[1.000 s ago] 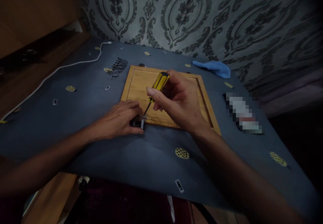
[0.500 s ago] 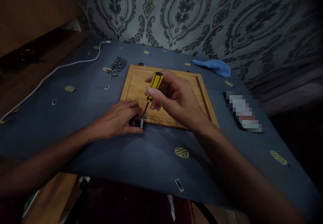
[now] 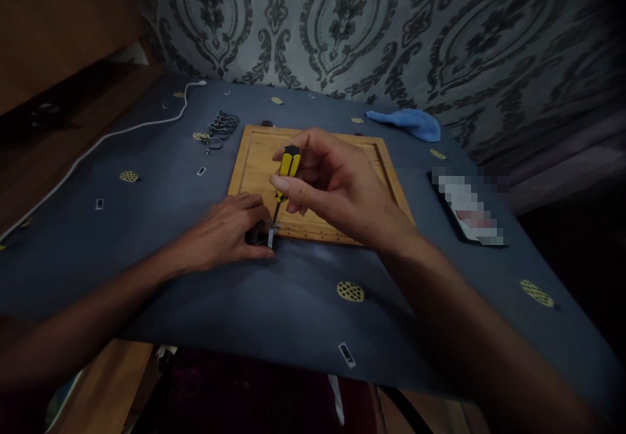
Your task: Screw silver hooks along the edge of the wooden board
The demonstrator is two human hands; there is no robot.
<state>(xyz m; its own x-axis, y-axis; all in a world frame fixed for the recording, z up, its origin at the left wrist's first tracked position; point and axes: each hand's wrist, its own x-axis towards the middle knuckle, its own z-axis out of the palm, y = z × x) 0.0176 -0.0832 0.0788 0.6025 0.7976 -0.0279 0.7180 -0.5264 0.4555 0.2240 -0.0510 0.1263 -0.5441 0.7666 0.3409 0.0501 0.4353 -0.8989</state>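
Note:
My right hand [image 3: 337, 186] is closed round the yellow and black handle of a screwdriver [image 3: 289, 163]. Its shaft points down to a small metal bracket [image 3: 271, 233] at the near left corner of a wooden board [image 3: 313, 231] with a raised frame. A row of small holes runs along the board's near edge. My left hand [image 3: 232, 232] rests at that corner, fingers curled round the bracket and a dark piece beside it, with the thumb against the bracket's near end. The exact contact of the screwdriver tip is too small to tell.
Several metal hooks or clamps [image 3: 221, 128] lie left of the board. A white cable [image 3: 132, 126] runs along the table's left side. A blue cloth [image 3: 411, 123] lies at the back right, and a phone-like object [image 3: 467, 209], blurred, lies to the right.
The screwdriver handle has turned and stands more upright in my right hand. My left hand stays on the bracket. The whole view has shifted slightly.

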